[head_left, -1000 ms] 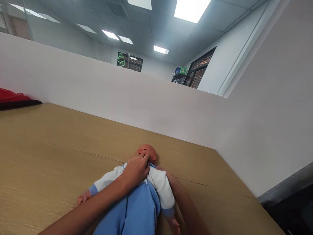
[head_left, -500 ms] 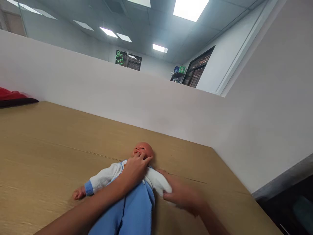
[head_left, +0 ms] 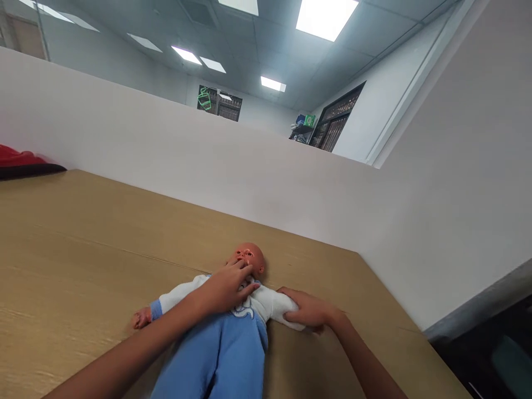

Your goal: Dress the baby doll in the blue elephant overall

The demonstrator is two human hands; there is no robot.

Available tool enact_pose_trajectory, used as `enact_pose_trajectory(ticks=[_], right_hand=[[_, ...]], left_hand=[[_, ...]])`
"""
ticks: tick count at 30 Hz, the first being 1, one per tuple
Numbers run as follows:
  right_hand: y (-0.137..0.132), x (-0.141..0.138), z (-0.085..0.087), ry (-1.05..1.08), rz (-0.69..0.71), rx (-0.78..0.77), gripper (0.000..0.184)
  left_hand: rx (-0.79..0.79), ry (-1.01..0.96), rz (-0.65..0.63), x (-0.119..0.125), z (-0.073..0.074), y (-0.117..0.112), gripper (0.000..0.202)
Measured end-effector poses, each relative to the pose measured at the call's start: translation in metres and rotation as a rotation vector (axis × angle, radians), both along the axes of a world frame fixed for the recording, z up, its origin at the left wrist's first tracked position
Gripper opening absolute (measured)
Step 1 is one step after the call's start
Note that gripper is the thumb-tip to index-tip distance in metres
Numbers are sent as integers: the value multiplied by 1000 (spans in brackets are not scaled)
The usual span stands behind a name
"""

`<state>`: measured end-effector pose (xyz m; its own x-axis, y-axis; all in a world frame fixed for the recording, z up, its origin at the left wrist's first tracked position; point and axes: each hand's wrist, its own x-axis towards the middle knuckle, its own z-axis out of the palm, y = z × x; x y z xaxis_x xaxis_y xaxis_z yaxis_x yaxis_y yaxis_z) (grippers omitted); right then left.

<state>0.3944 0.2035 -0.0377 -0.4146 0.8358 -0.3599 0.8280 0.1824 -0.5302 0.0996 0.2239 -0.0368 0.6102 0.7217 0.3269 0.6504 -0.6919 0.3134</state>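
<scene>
A baby doll (head_left: 235, 354) in blue trousers and a white top with blue cuffs lies on its back on the table. Its bald head (head_left: 254, 254) points toward the wall. My left hand (head_left: 226, 285) rests across the doll's chest with the fingers apart, their tips near its chin and mouth. On the right, my right hand (head_left: 307, 309) is closed around the doll's white sleeve (head_left: 274, 303), thumb and fingers on either side of the arm. The doll's other hand (head_left: 142, 318) lies on the tabletop at the left.
The wooden table (head_left: 103, 221) runs up to a low white wall (head_left: 187, 160). A red and black item (head_left: 22, 160) lies at the far left. At right stands another white wall (head_left: 465, 210), with a dark area (head_left: 490, 349) below it.
My right hand has moved slightly up and now grips the sleeve; the doll's arm on that side sticks out more sideways. My left hand's thumb has shifted lower on the chest.
</scene>
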Motion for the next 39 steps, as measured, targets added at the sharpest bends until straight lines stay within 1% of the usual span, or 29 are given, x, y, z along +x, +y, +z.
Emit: enact_pose_trajectory(ticks=[2,5,6,8,9,10,11,12,14,15,17,20,21,24,26,28,31,32,34,36,39], right_hand=[[-8,1,-5,53,-15,64,62],[-21,2,-15,121,-71,190,62],[-26,1,-19,131,-111,264,62],[-39,-7,-30,149,-216,447,56],[-47,-15,-36,168,-268,524,49],[-56,-24,-43,207,-313,568,40],[-64,-35,-50,269,-341,565,33],[-73,-47,-57,342,-346,507,31],[-84,-68,-71,532,-406,412,33],[-87,-76,-77,606,-437,375,35],[-87,-85,-86,721,-458,314,39],[-82,-84,-91,810,-453,226,43],[-81,-82,-91,829,-473,215,43],[-80,-78,-90,866,-615,219,49],[-80,-77,-90,889,-667,198,52],[-78,-75,-90,918,-631,158,49],[-69,-71,-90,923,-537,117,44],[-65,-69,-90,915,-517,109,44],[-59,-67,-91,898,-491,105,45],[-56,-65,-93,870,-502,139,44],[-64,-59,-98,777,-537,230,35]], left_hand=[[-47,-133,-27,-11,7,1,23],[-83,-354,18,-31,12,-3,25],[-87,-404,44,-38,11,-7,26],[-117,-457,90,-53,2,-16,31],[-141,-454,113,-60,-6,-22,32],[-167,-431,130,-68,-14,-29,34],[-191,-394,140,-76,-23,-35,35],[-201,-346,146,-83,-32,-41,36],[-202,-252,113,-94,-46,-51,35],[-202,-220,93,-98,-51,-55,33],[-226,-196,64,-103,-55,-61,32],[-302,-239,107,-102,-53,-65,36],[-327,-254,127,-101,-52,-65,38],[-401,-262,140,-98,-47,-64,42],[-453,-255,130,-98,-45,-63,44],[-480,-266,173,-99,-44,-61,43],[-492,-265,308,-98,-45,-56,43],[-486,-254,334,-97,-46,-53,42],[-450,-206,316,-94,-49,-48,42],[-366,-129,268,-89,-51,-44,44],[-225,22,240,-84,-51,-46,50]])
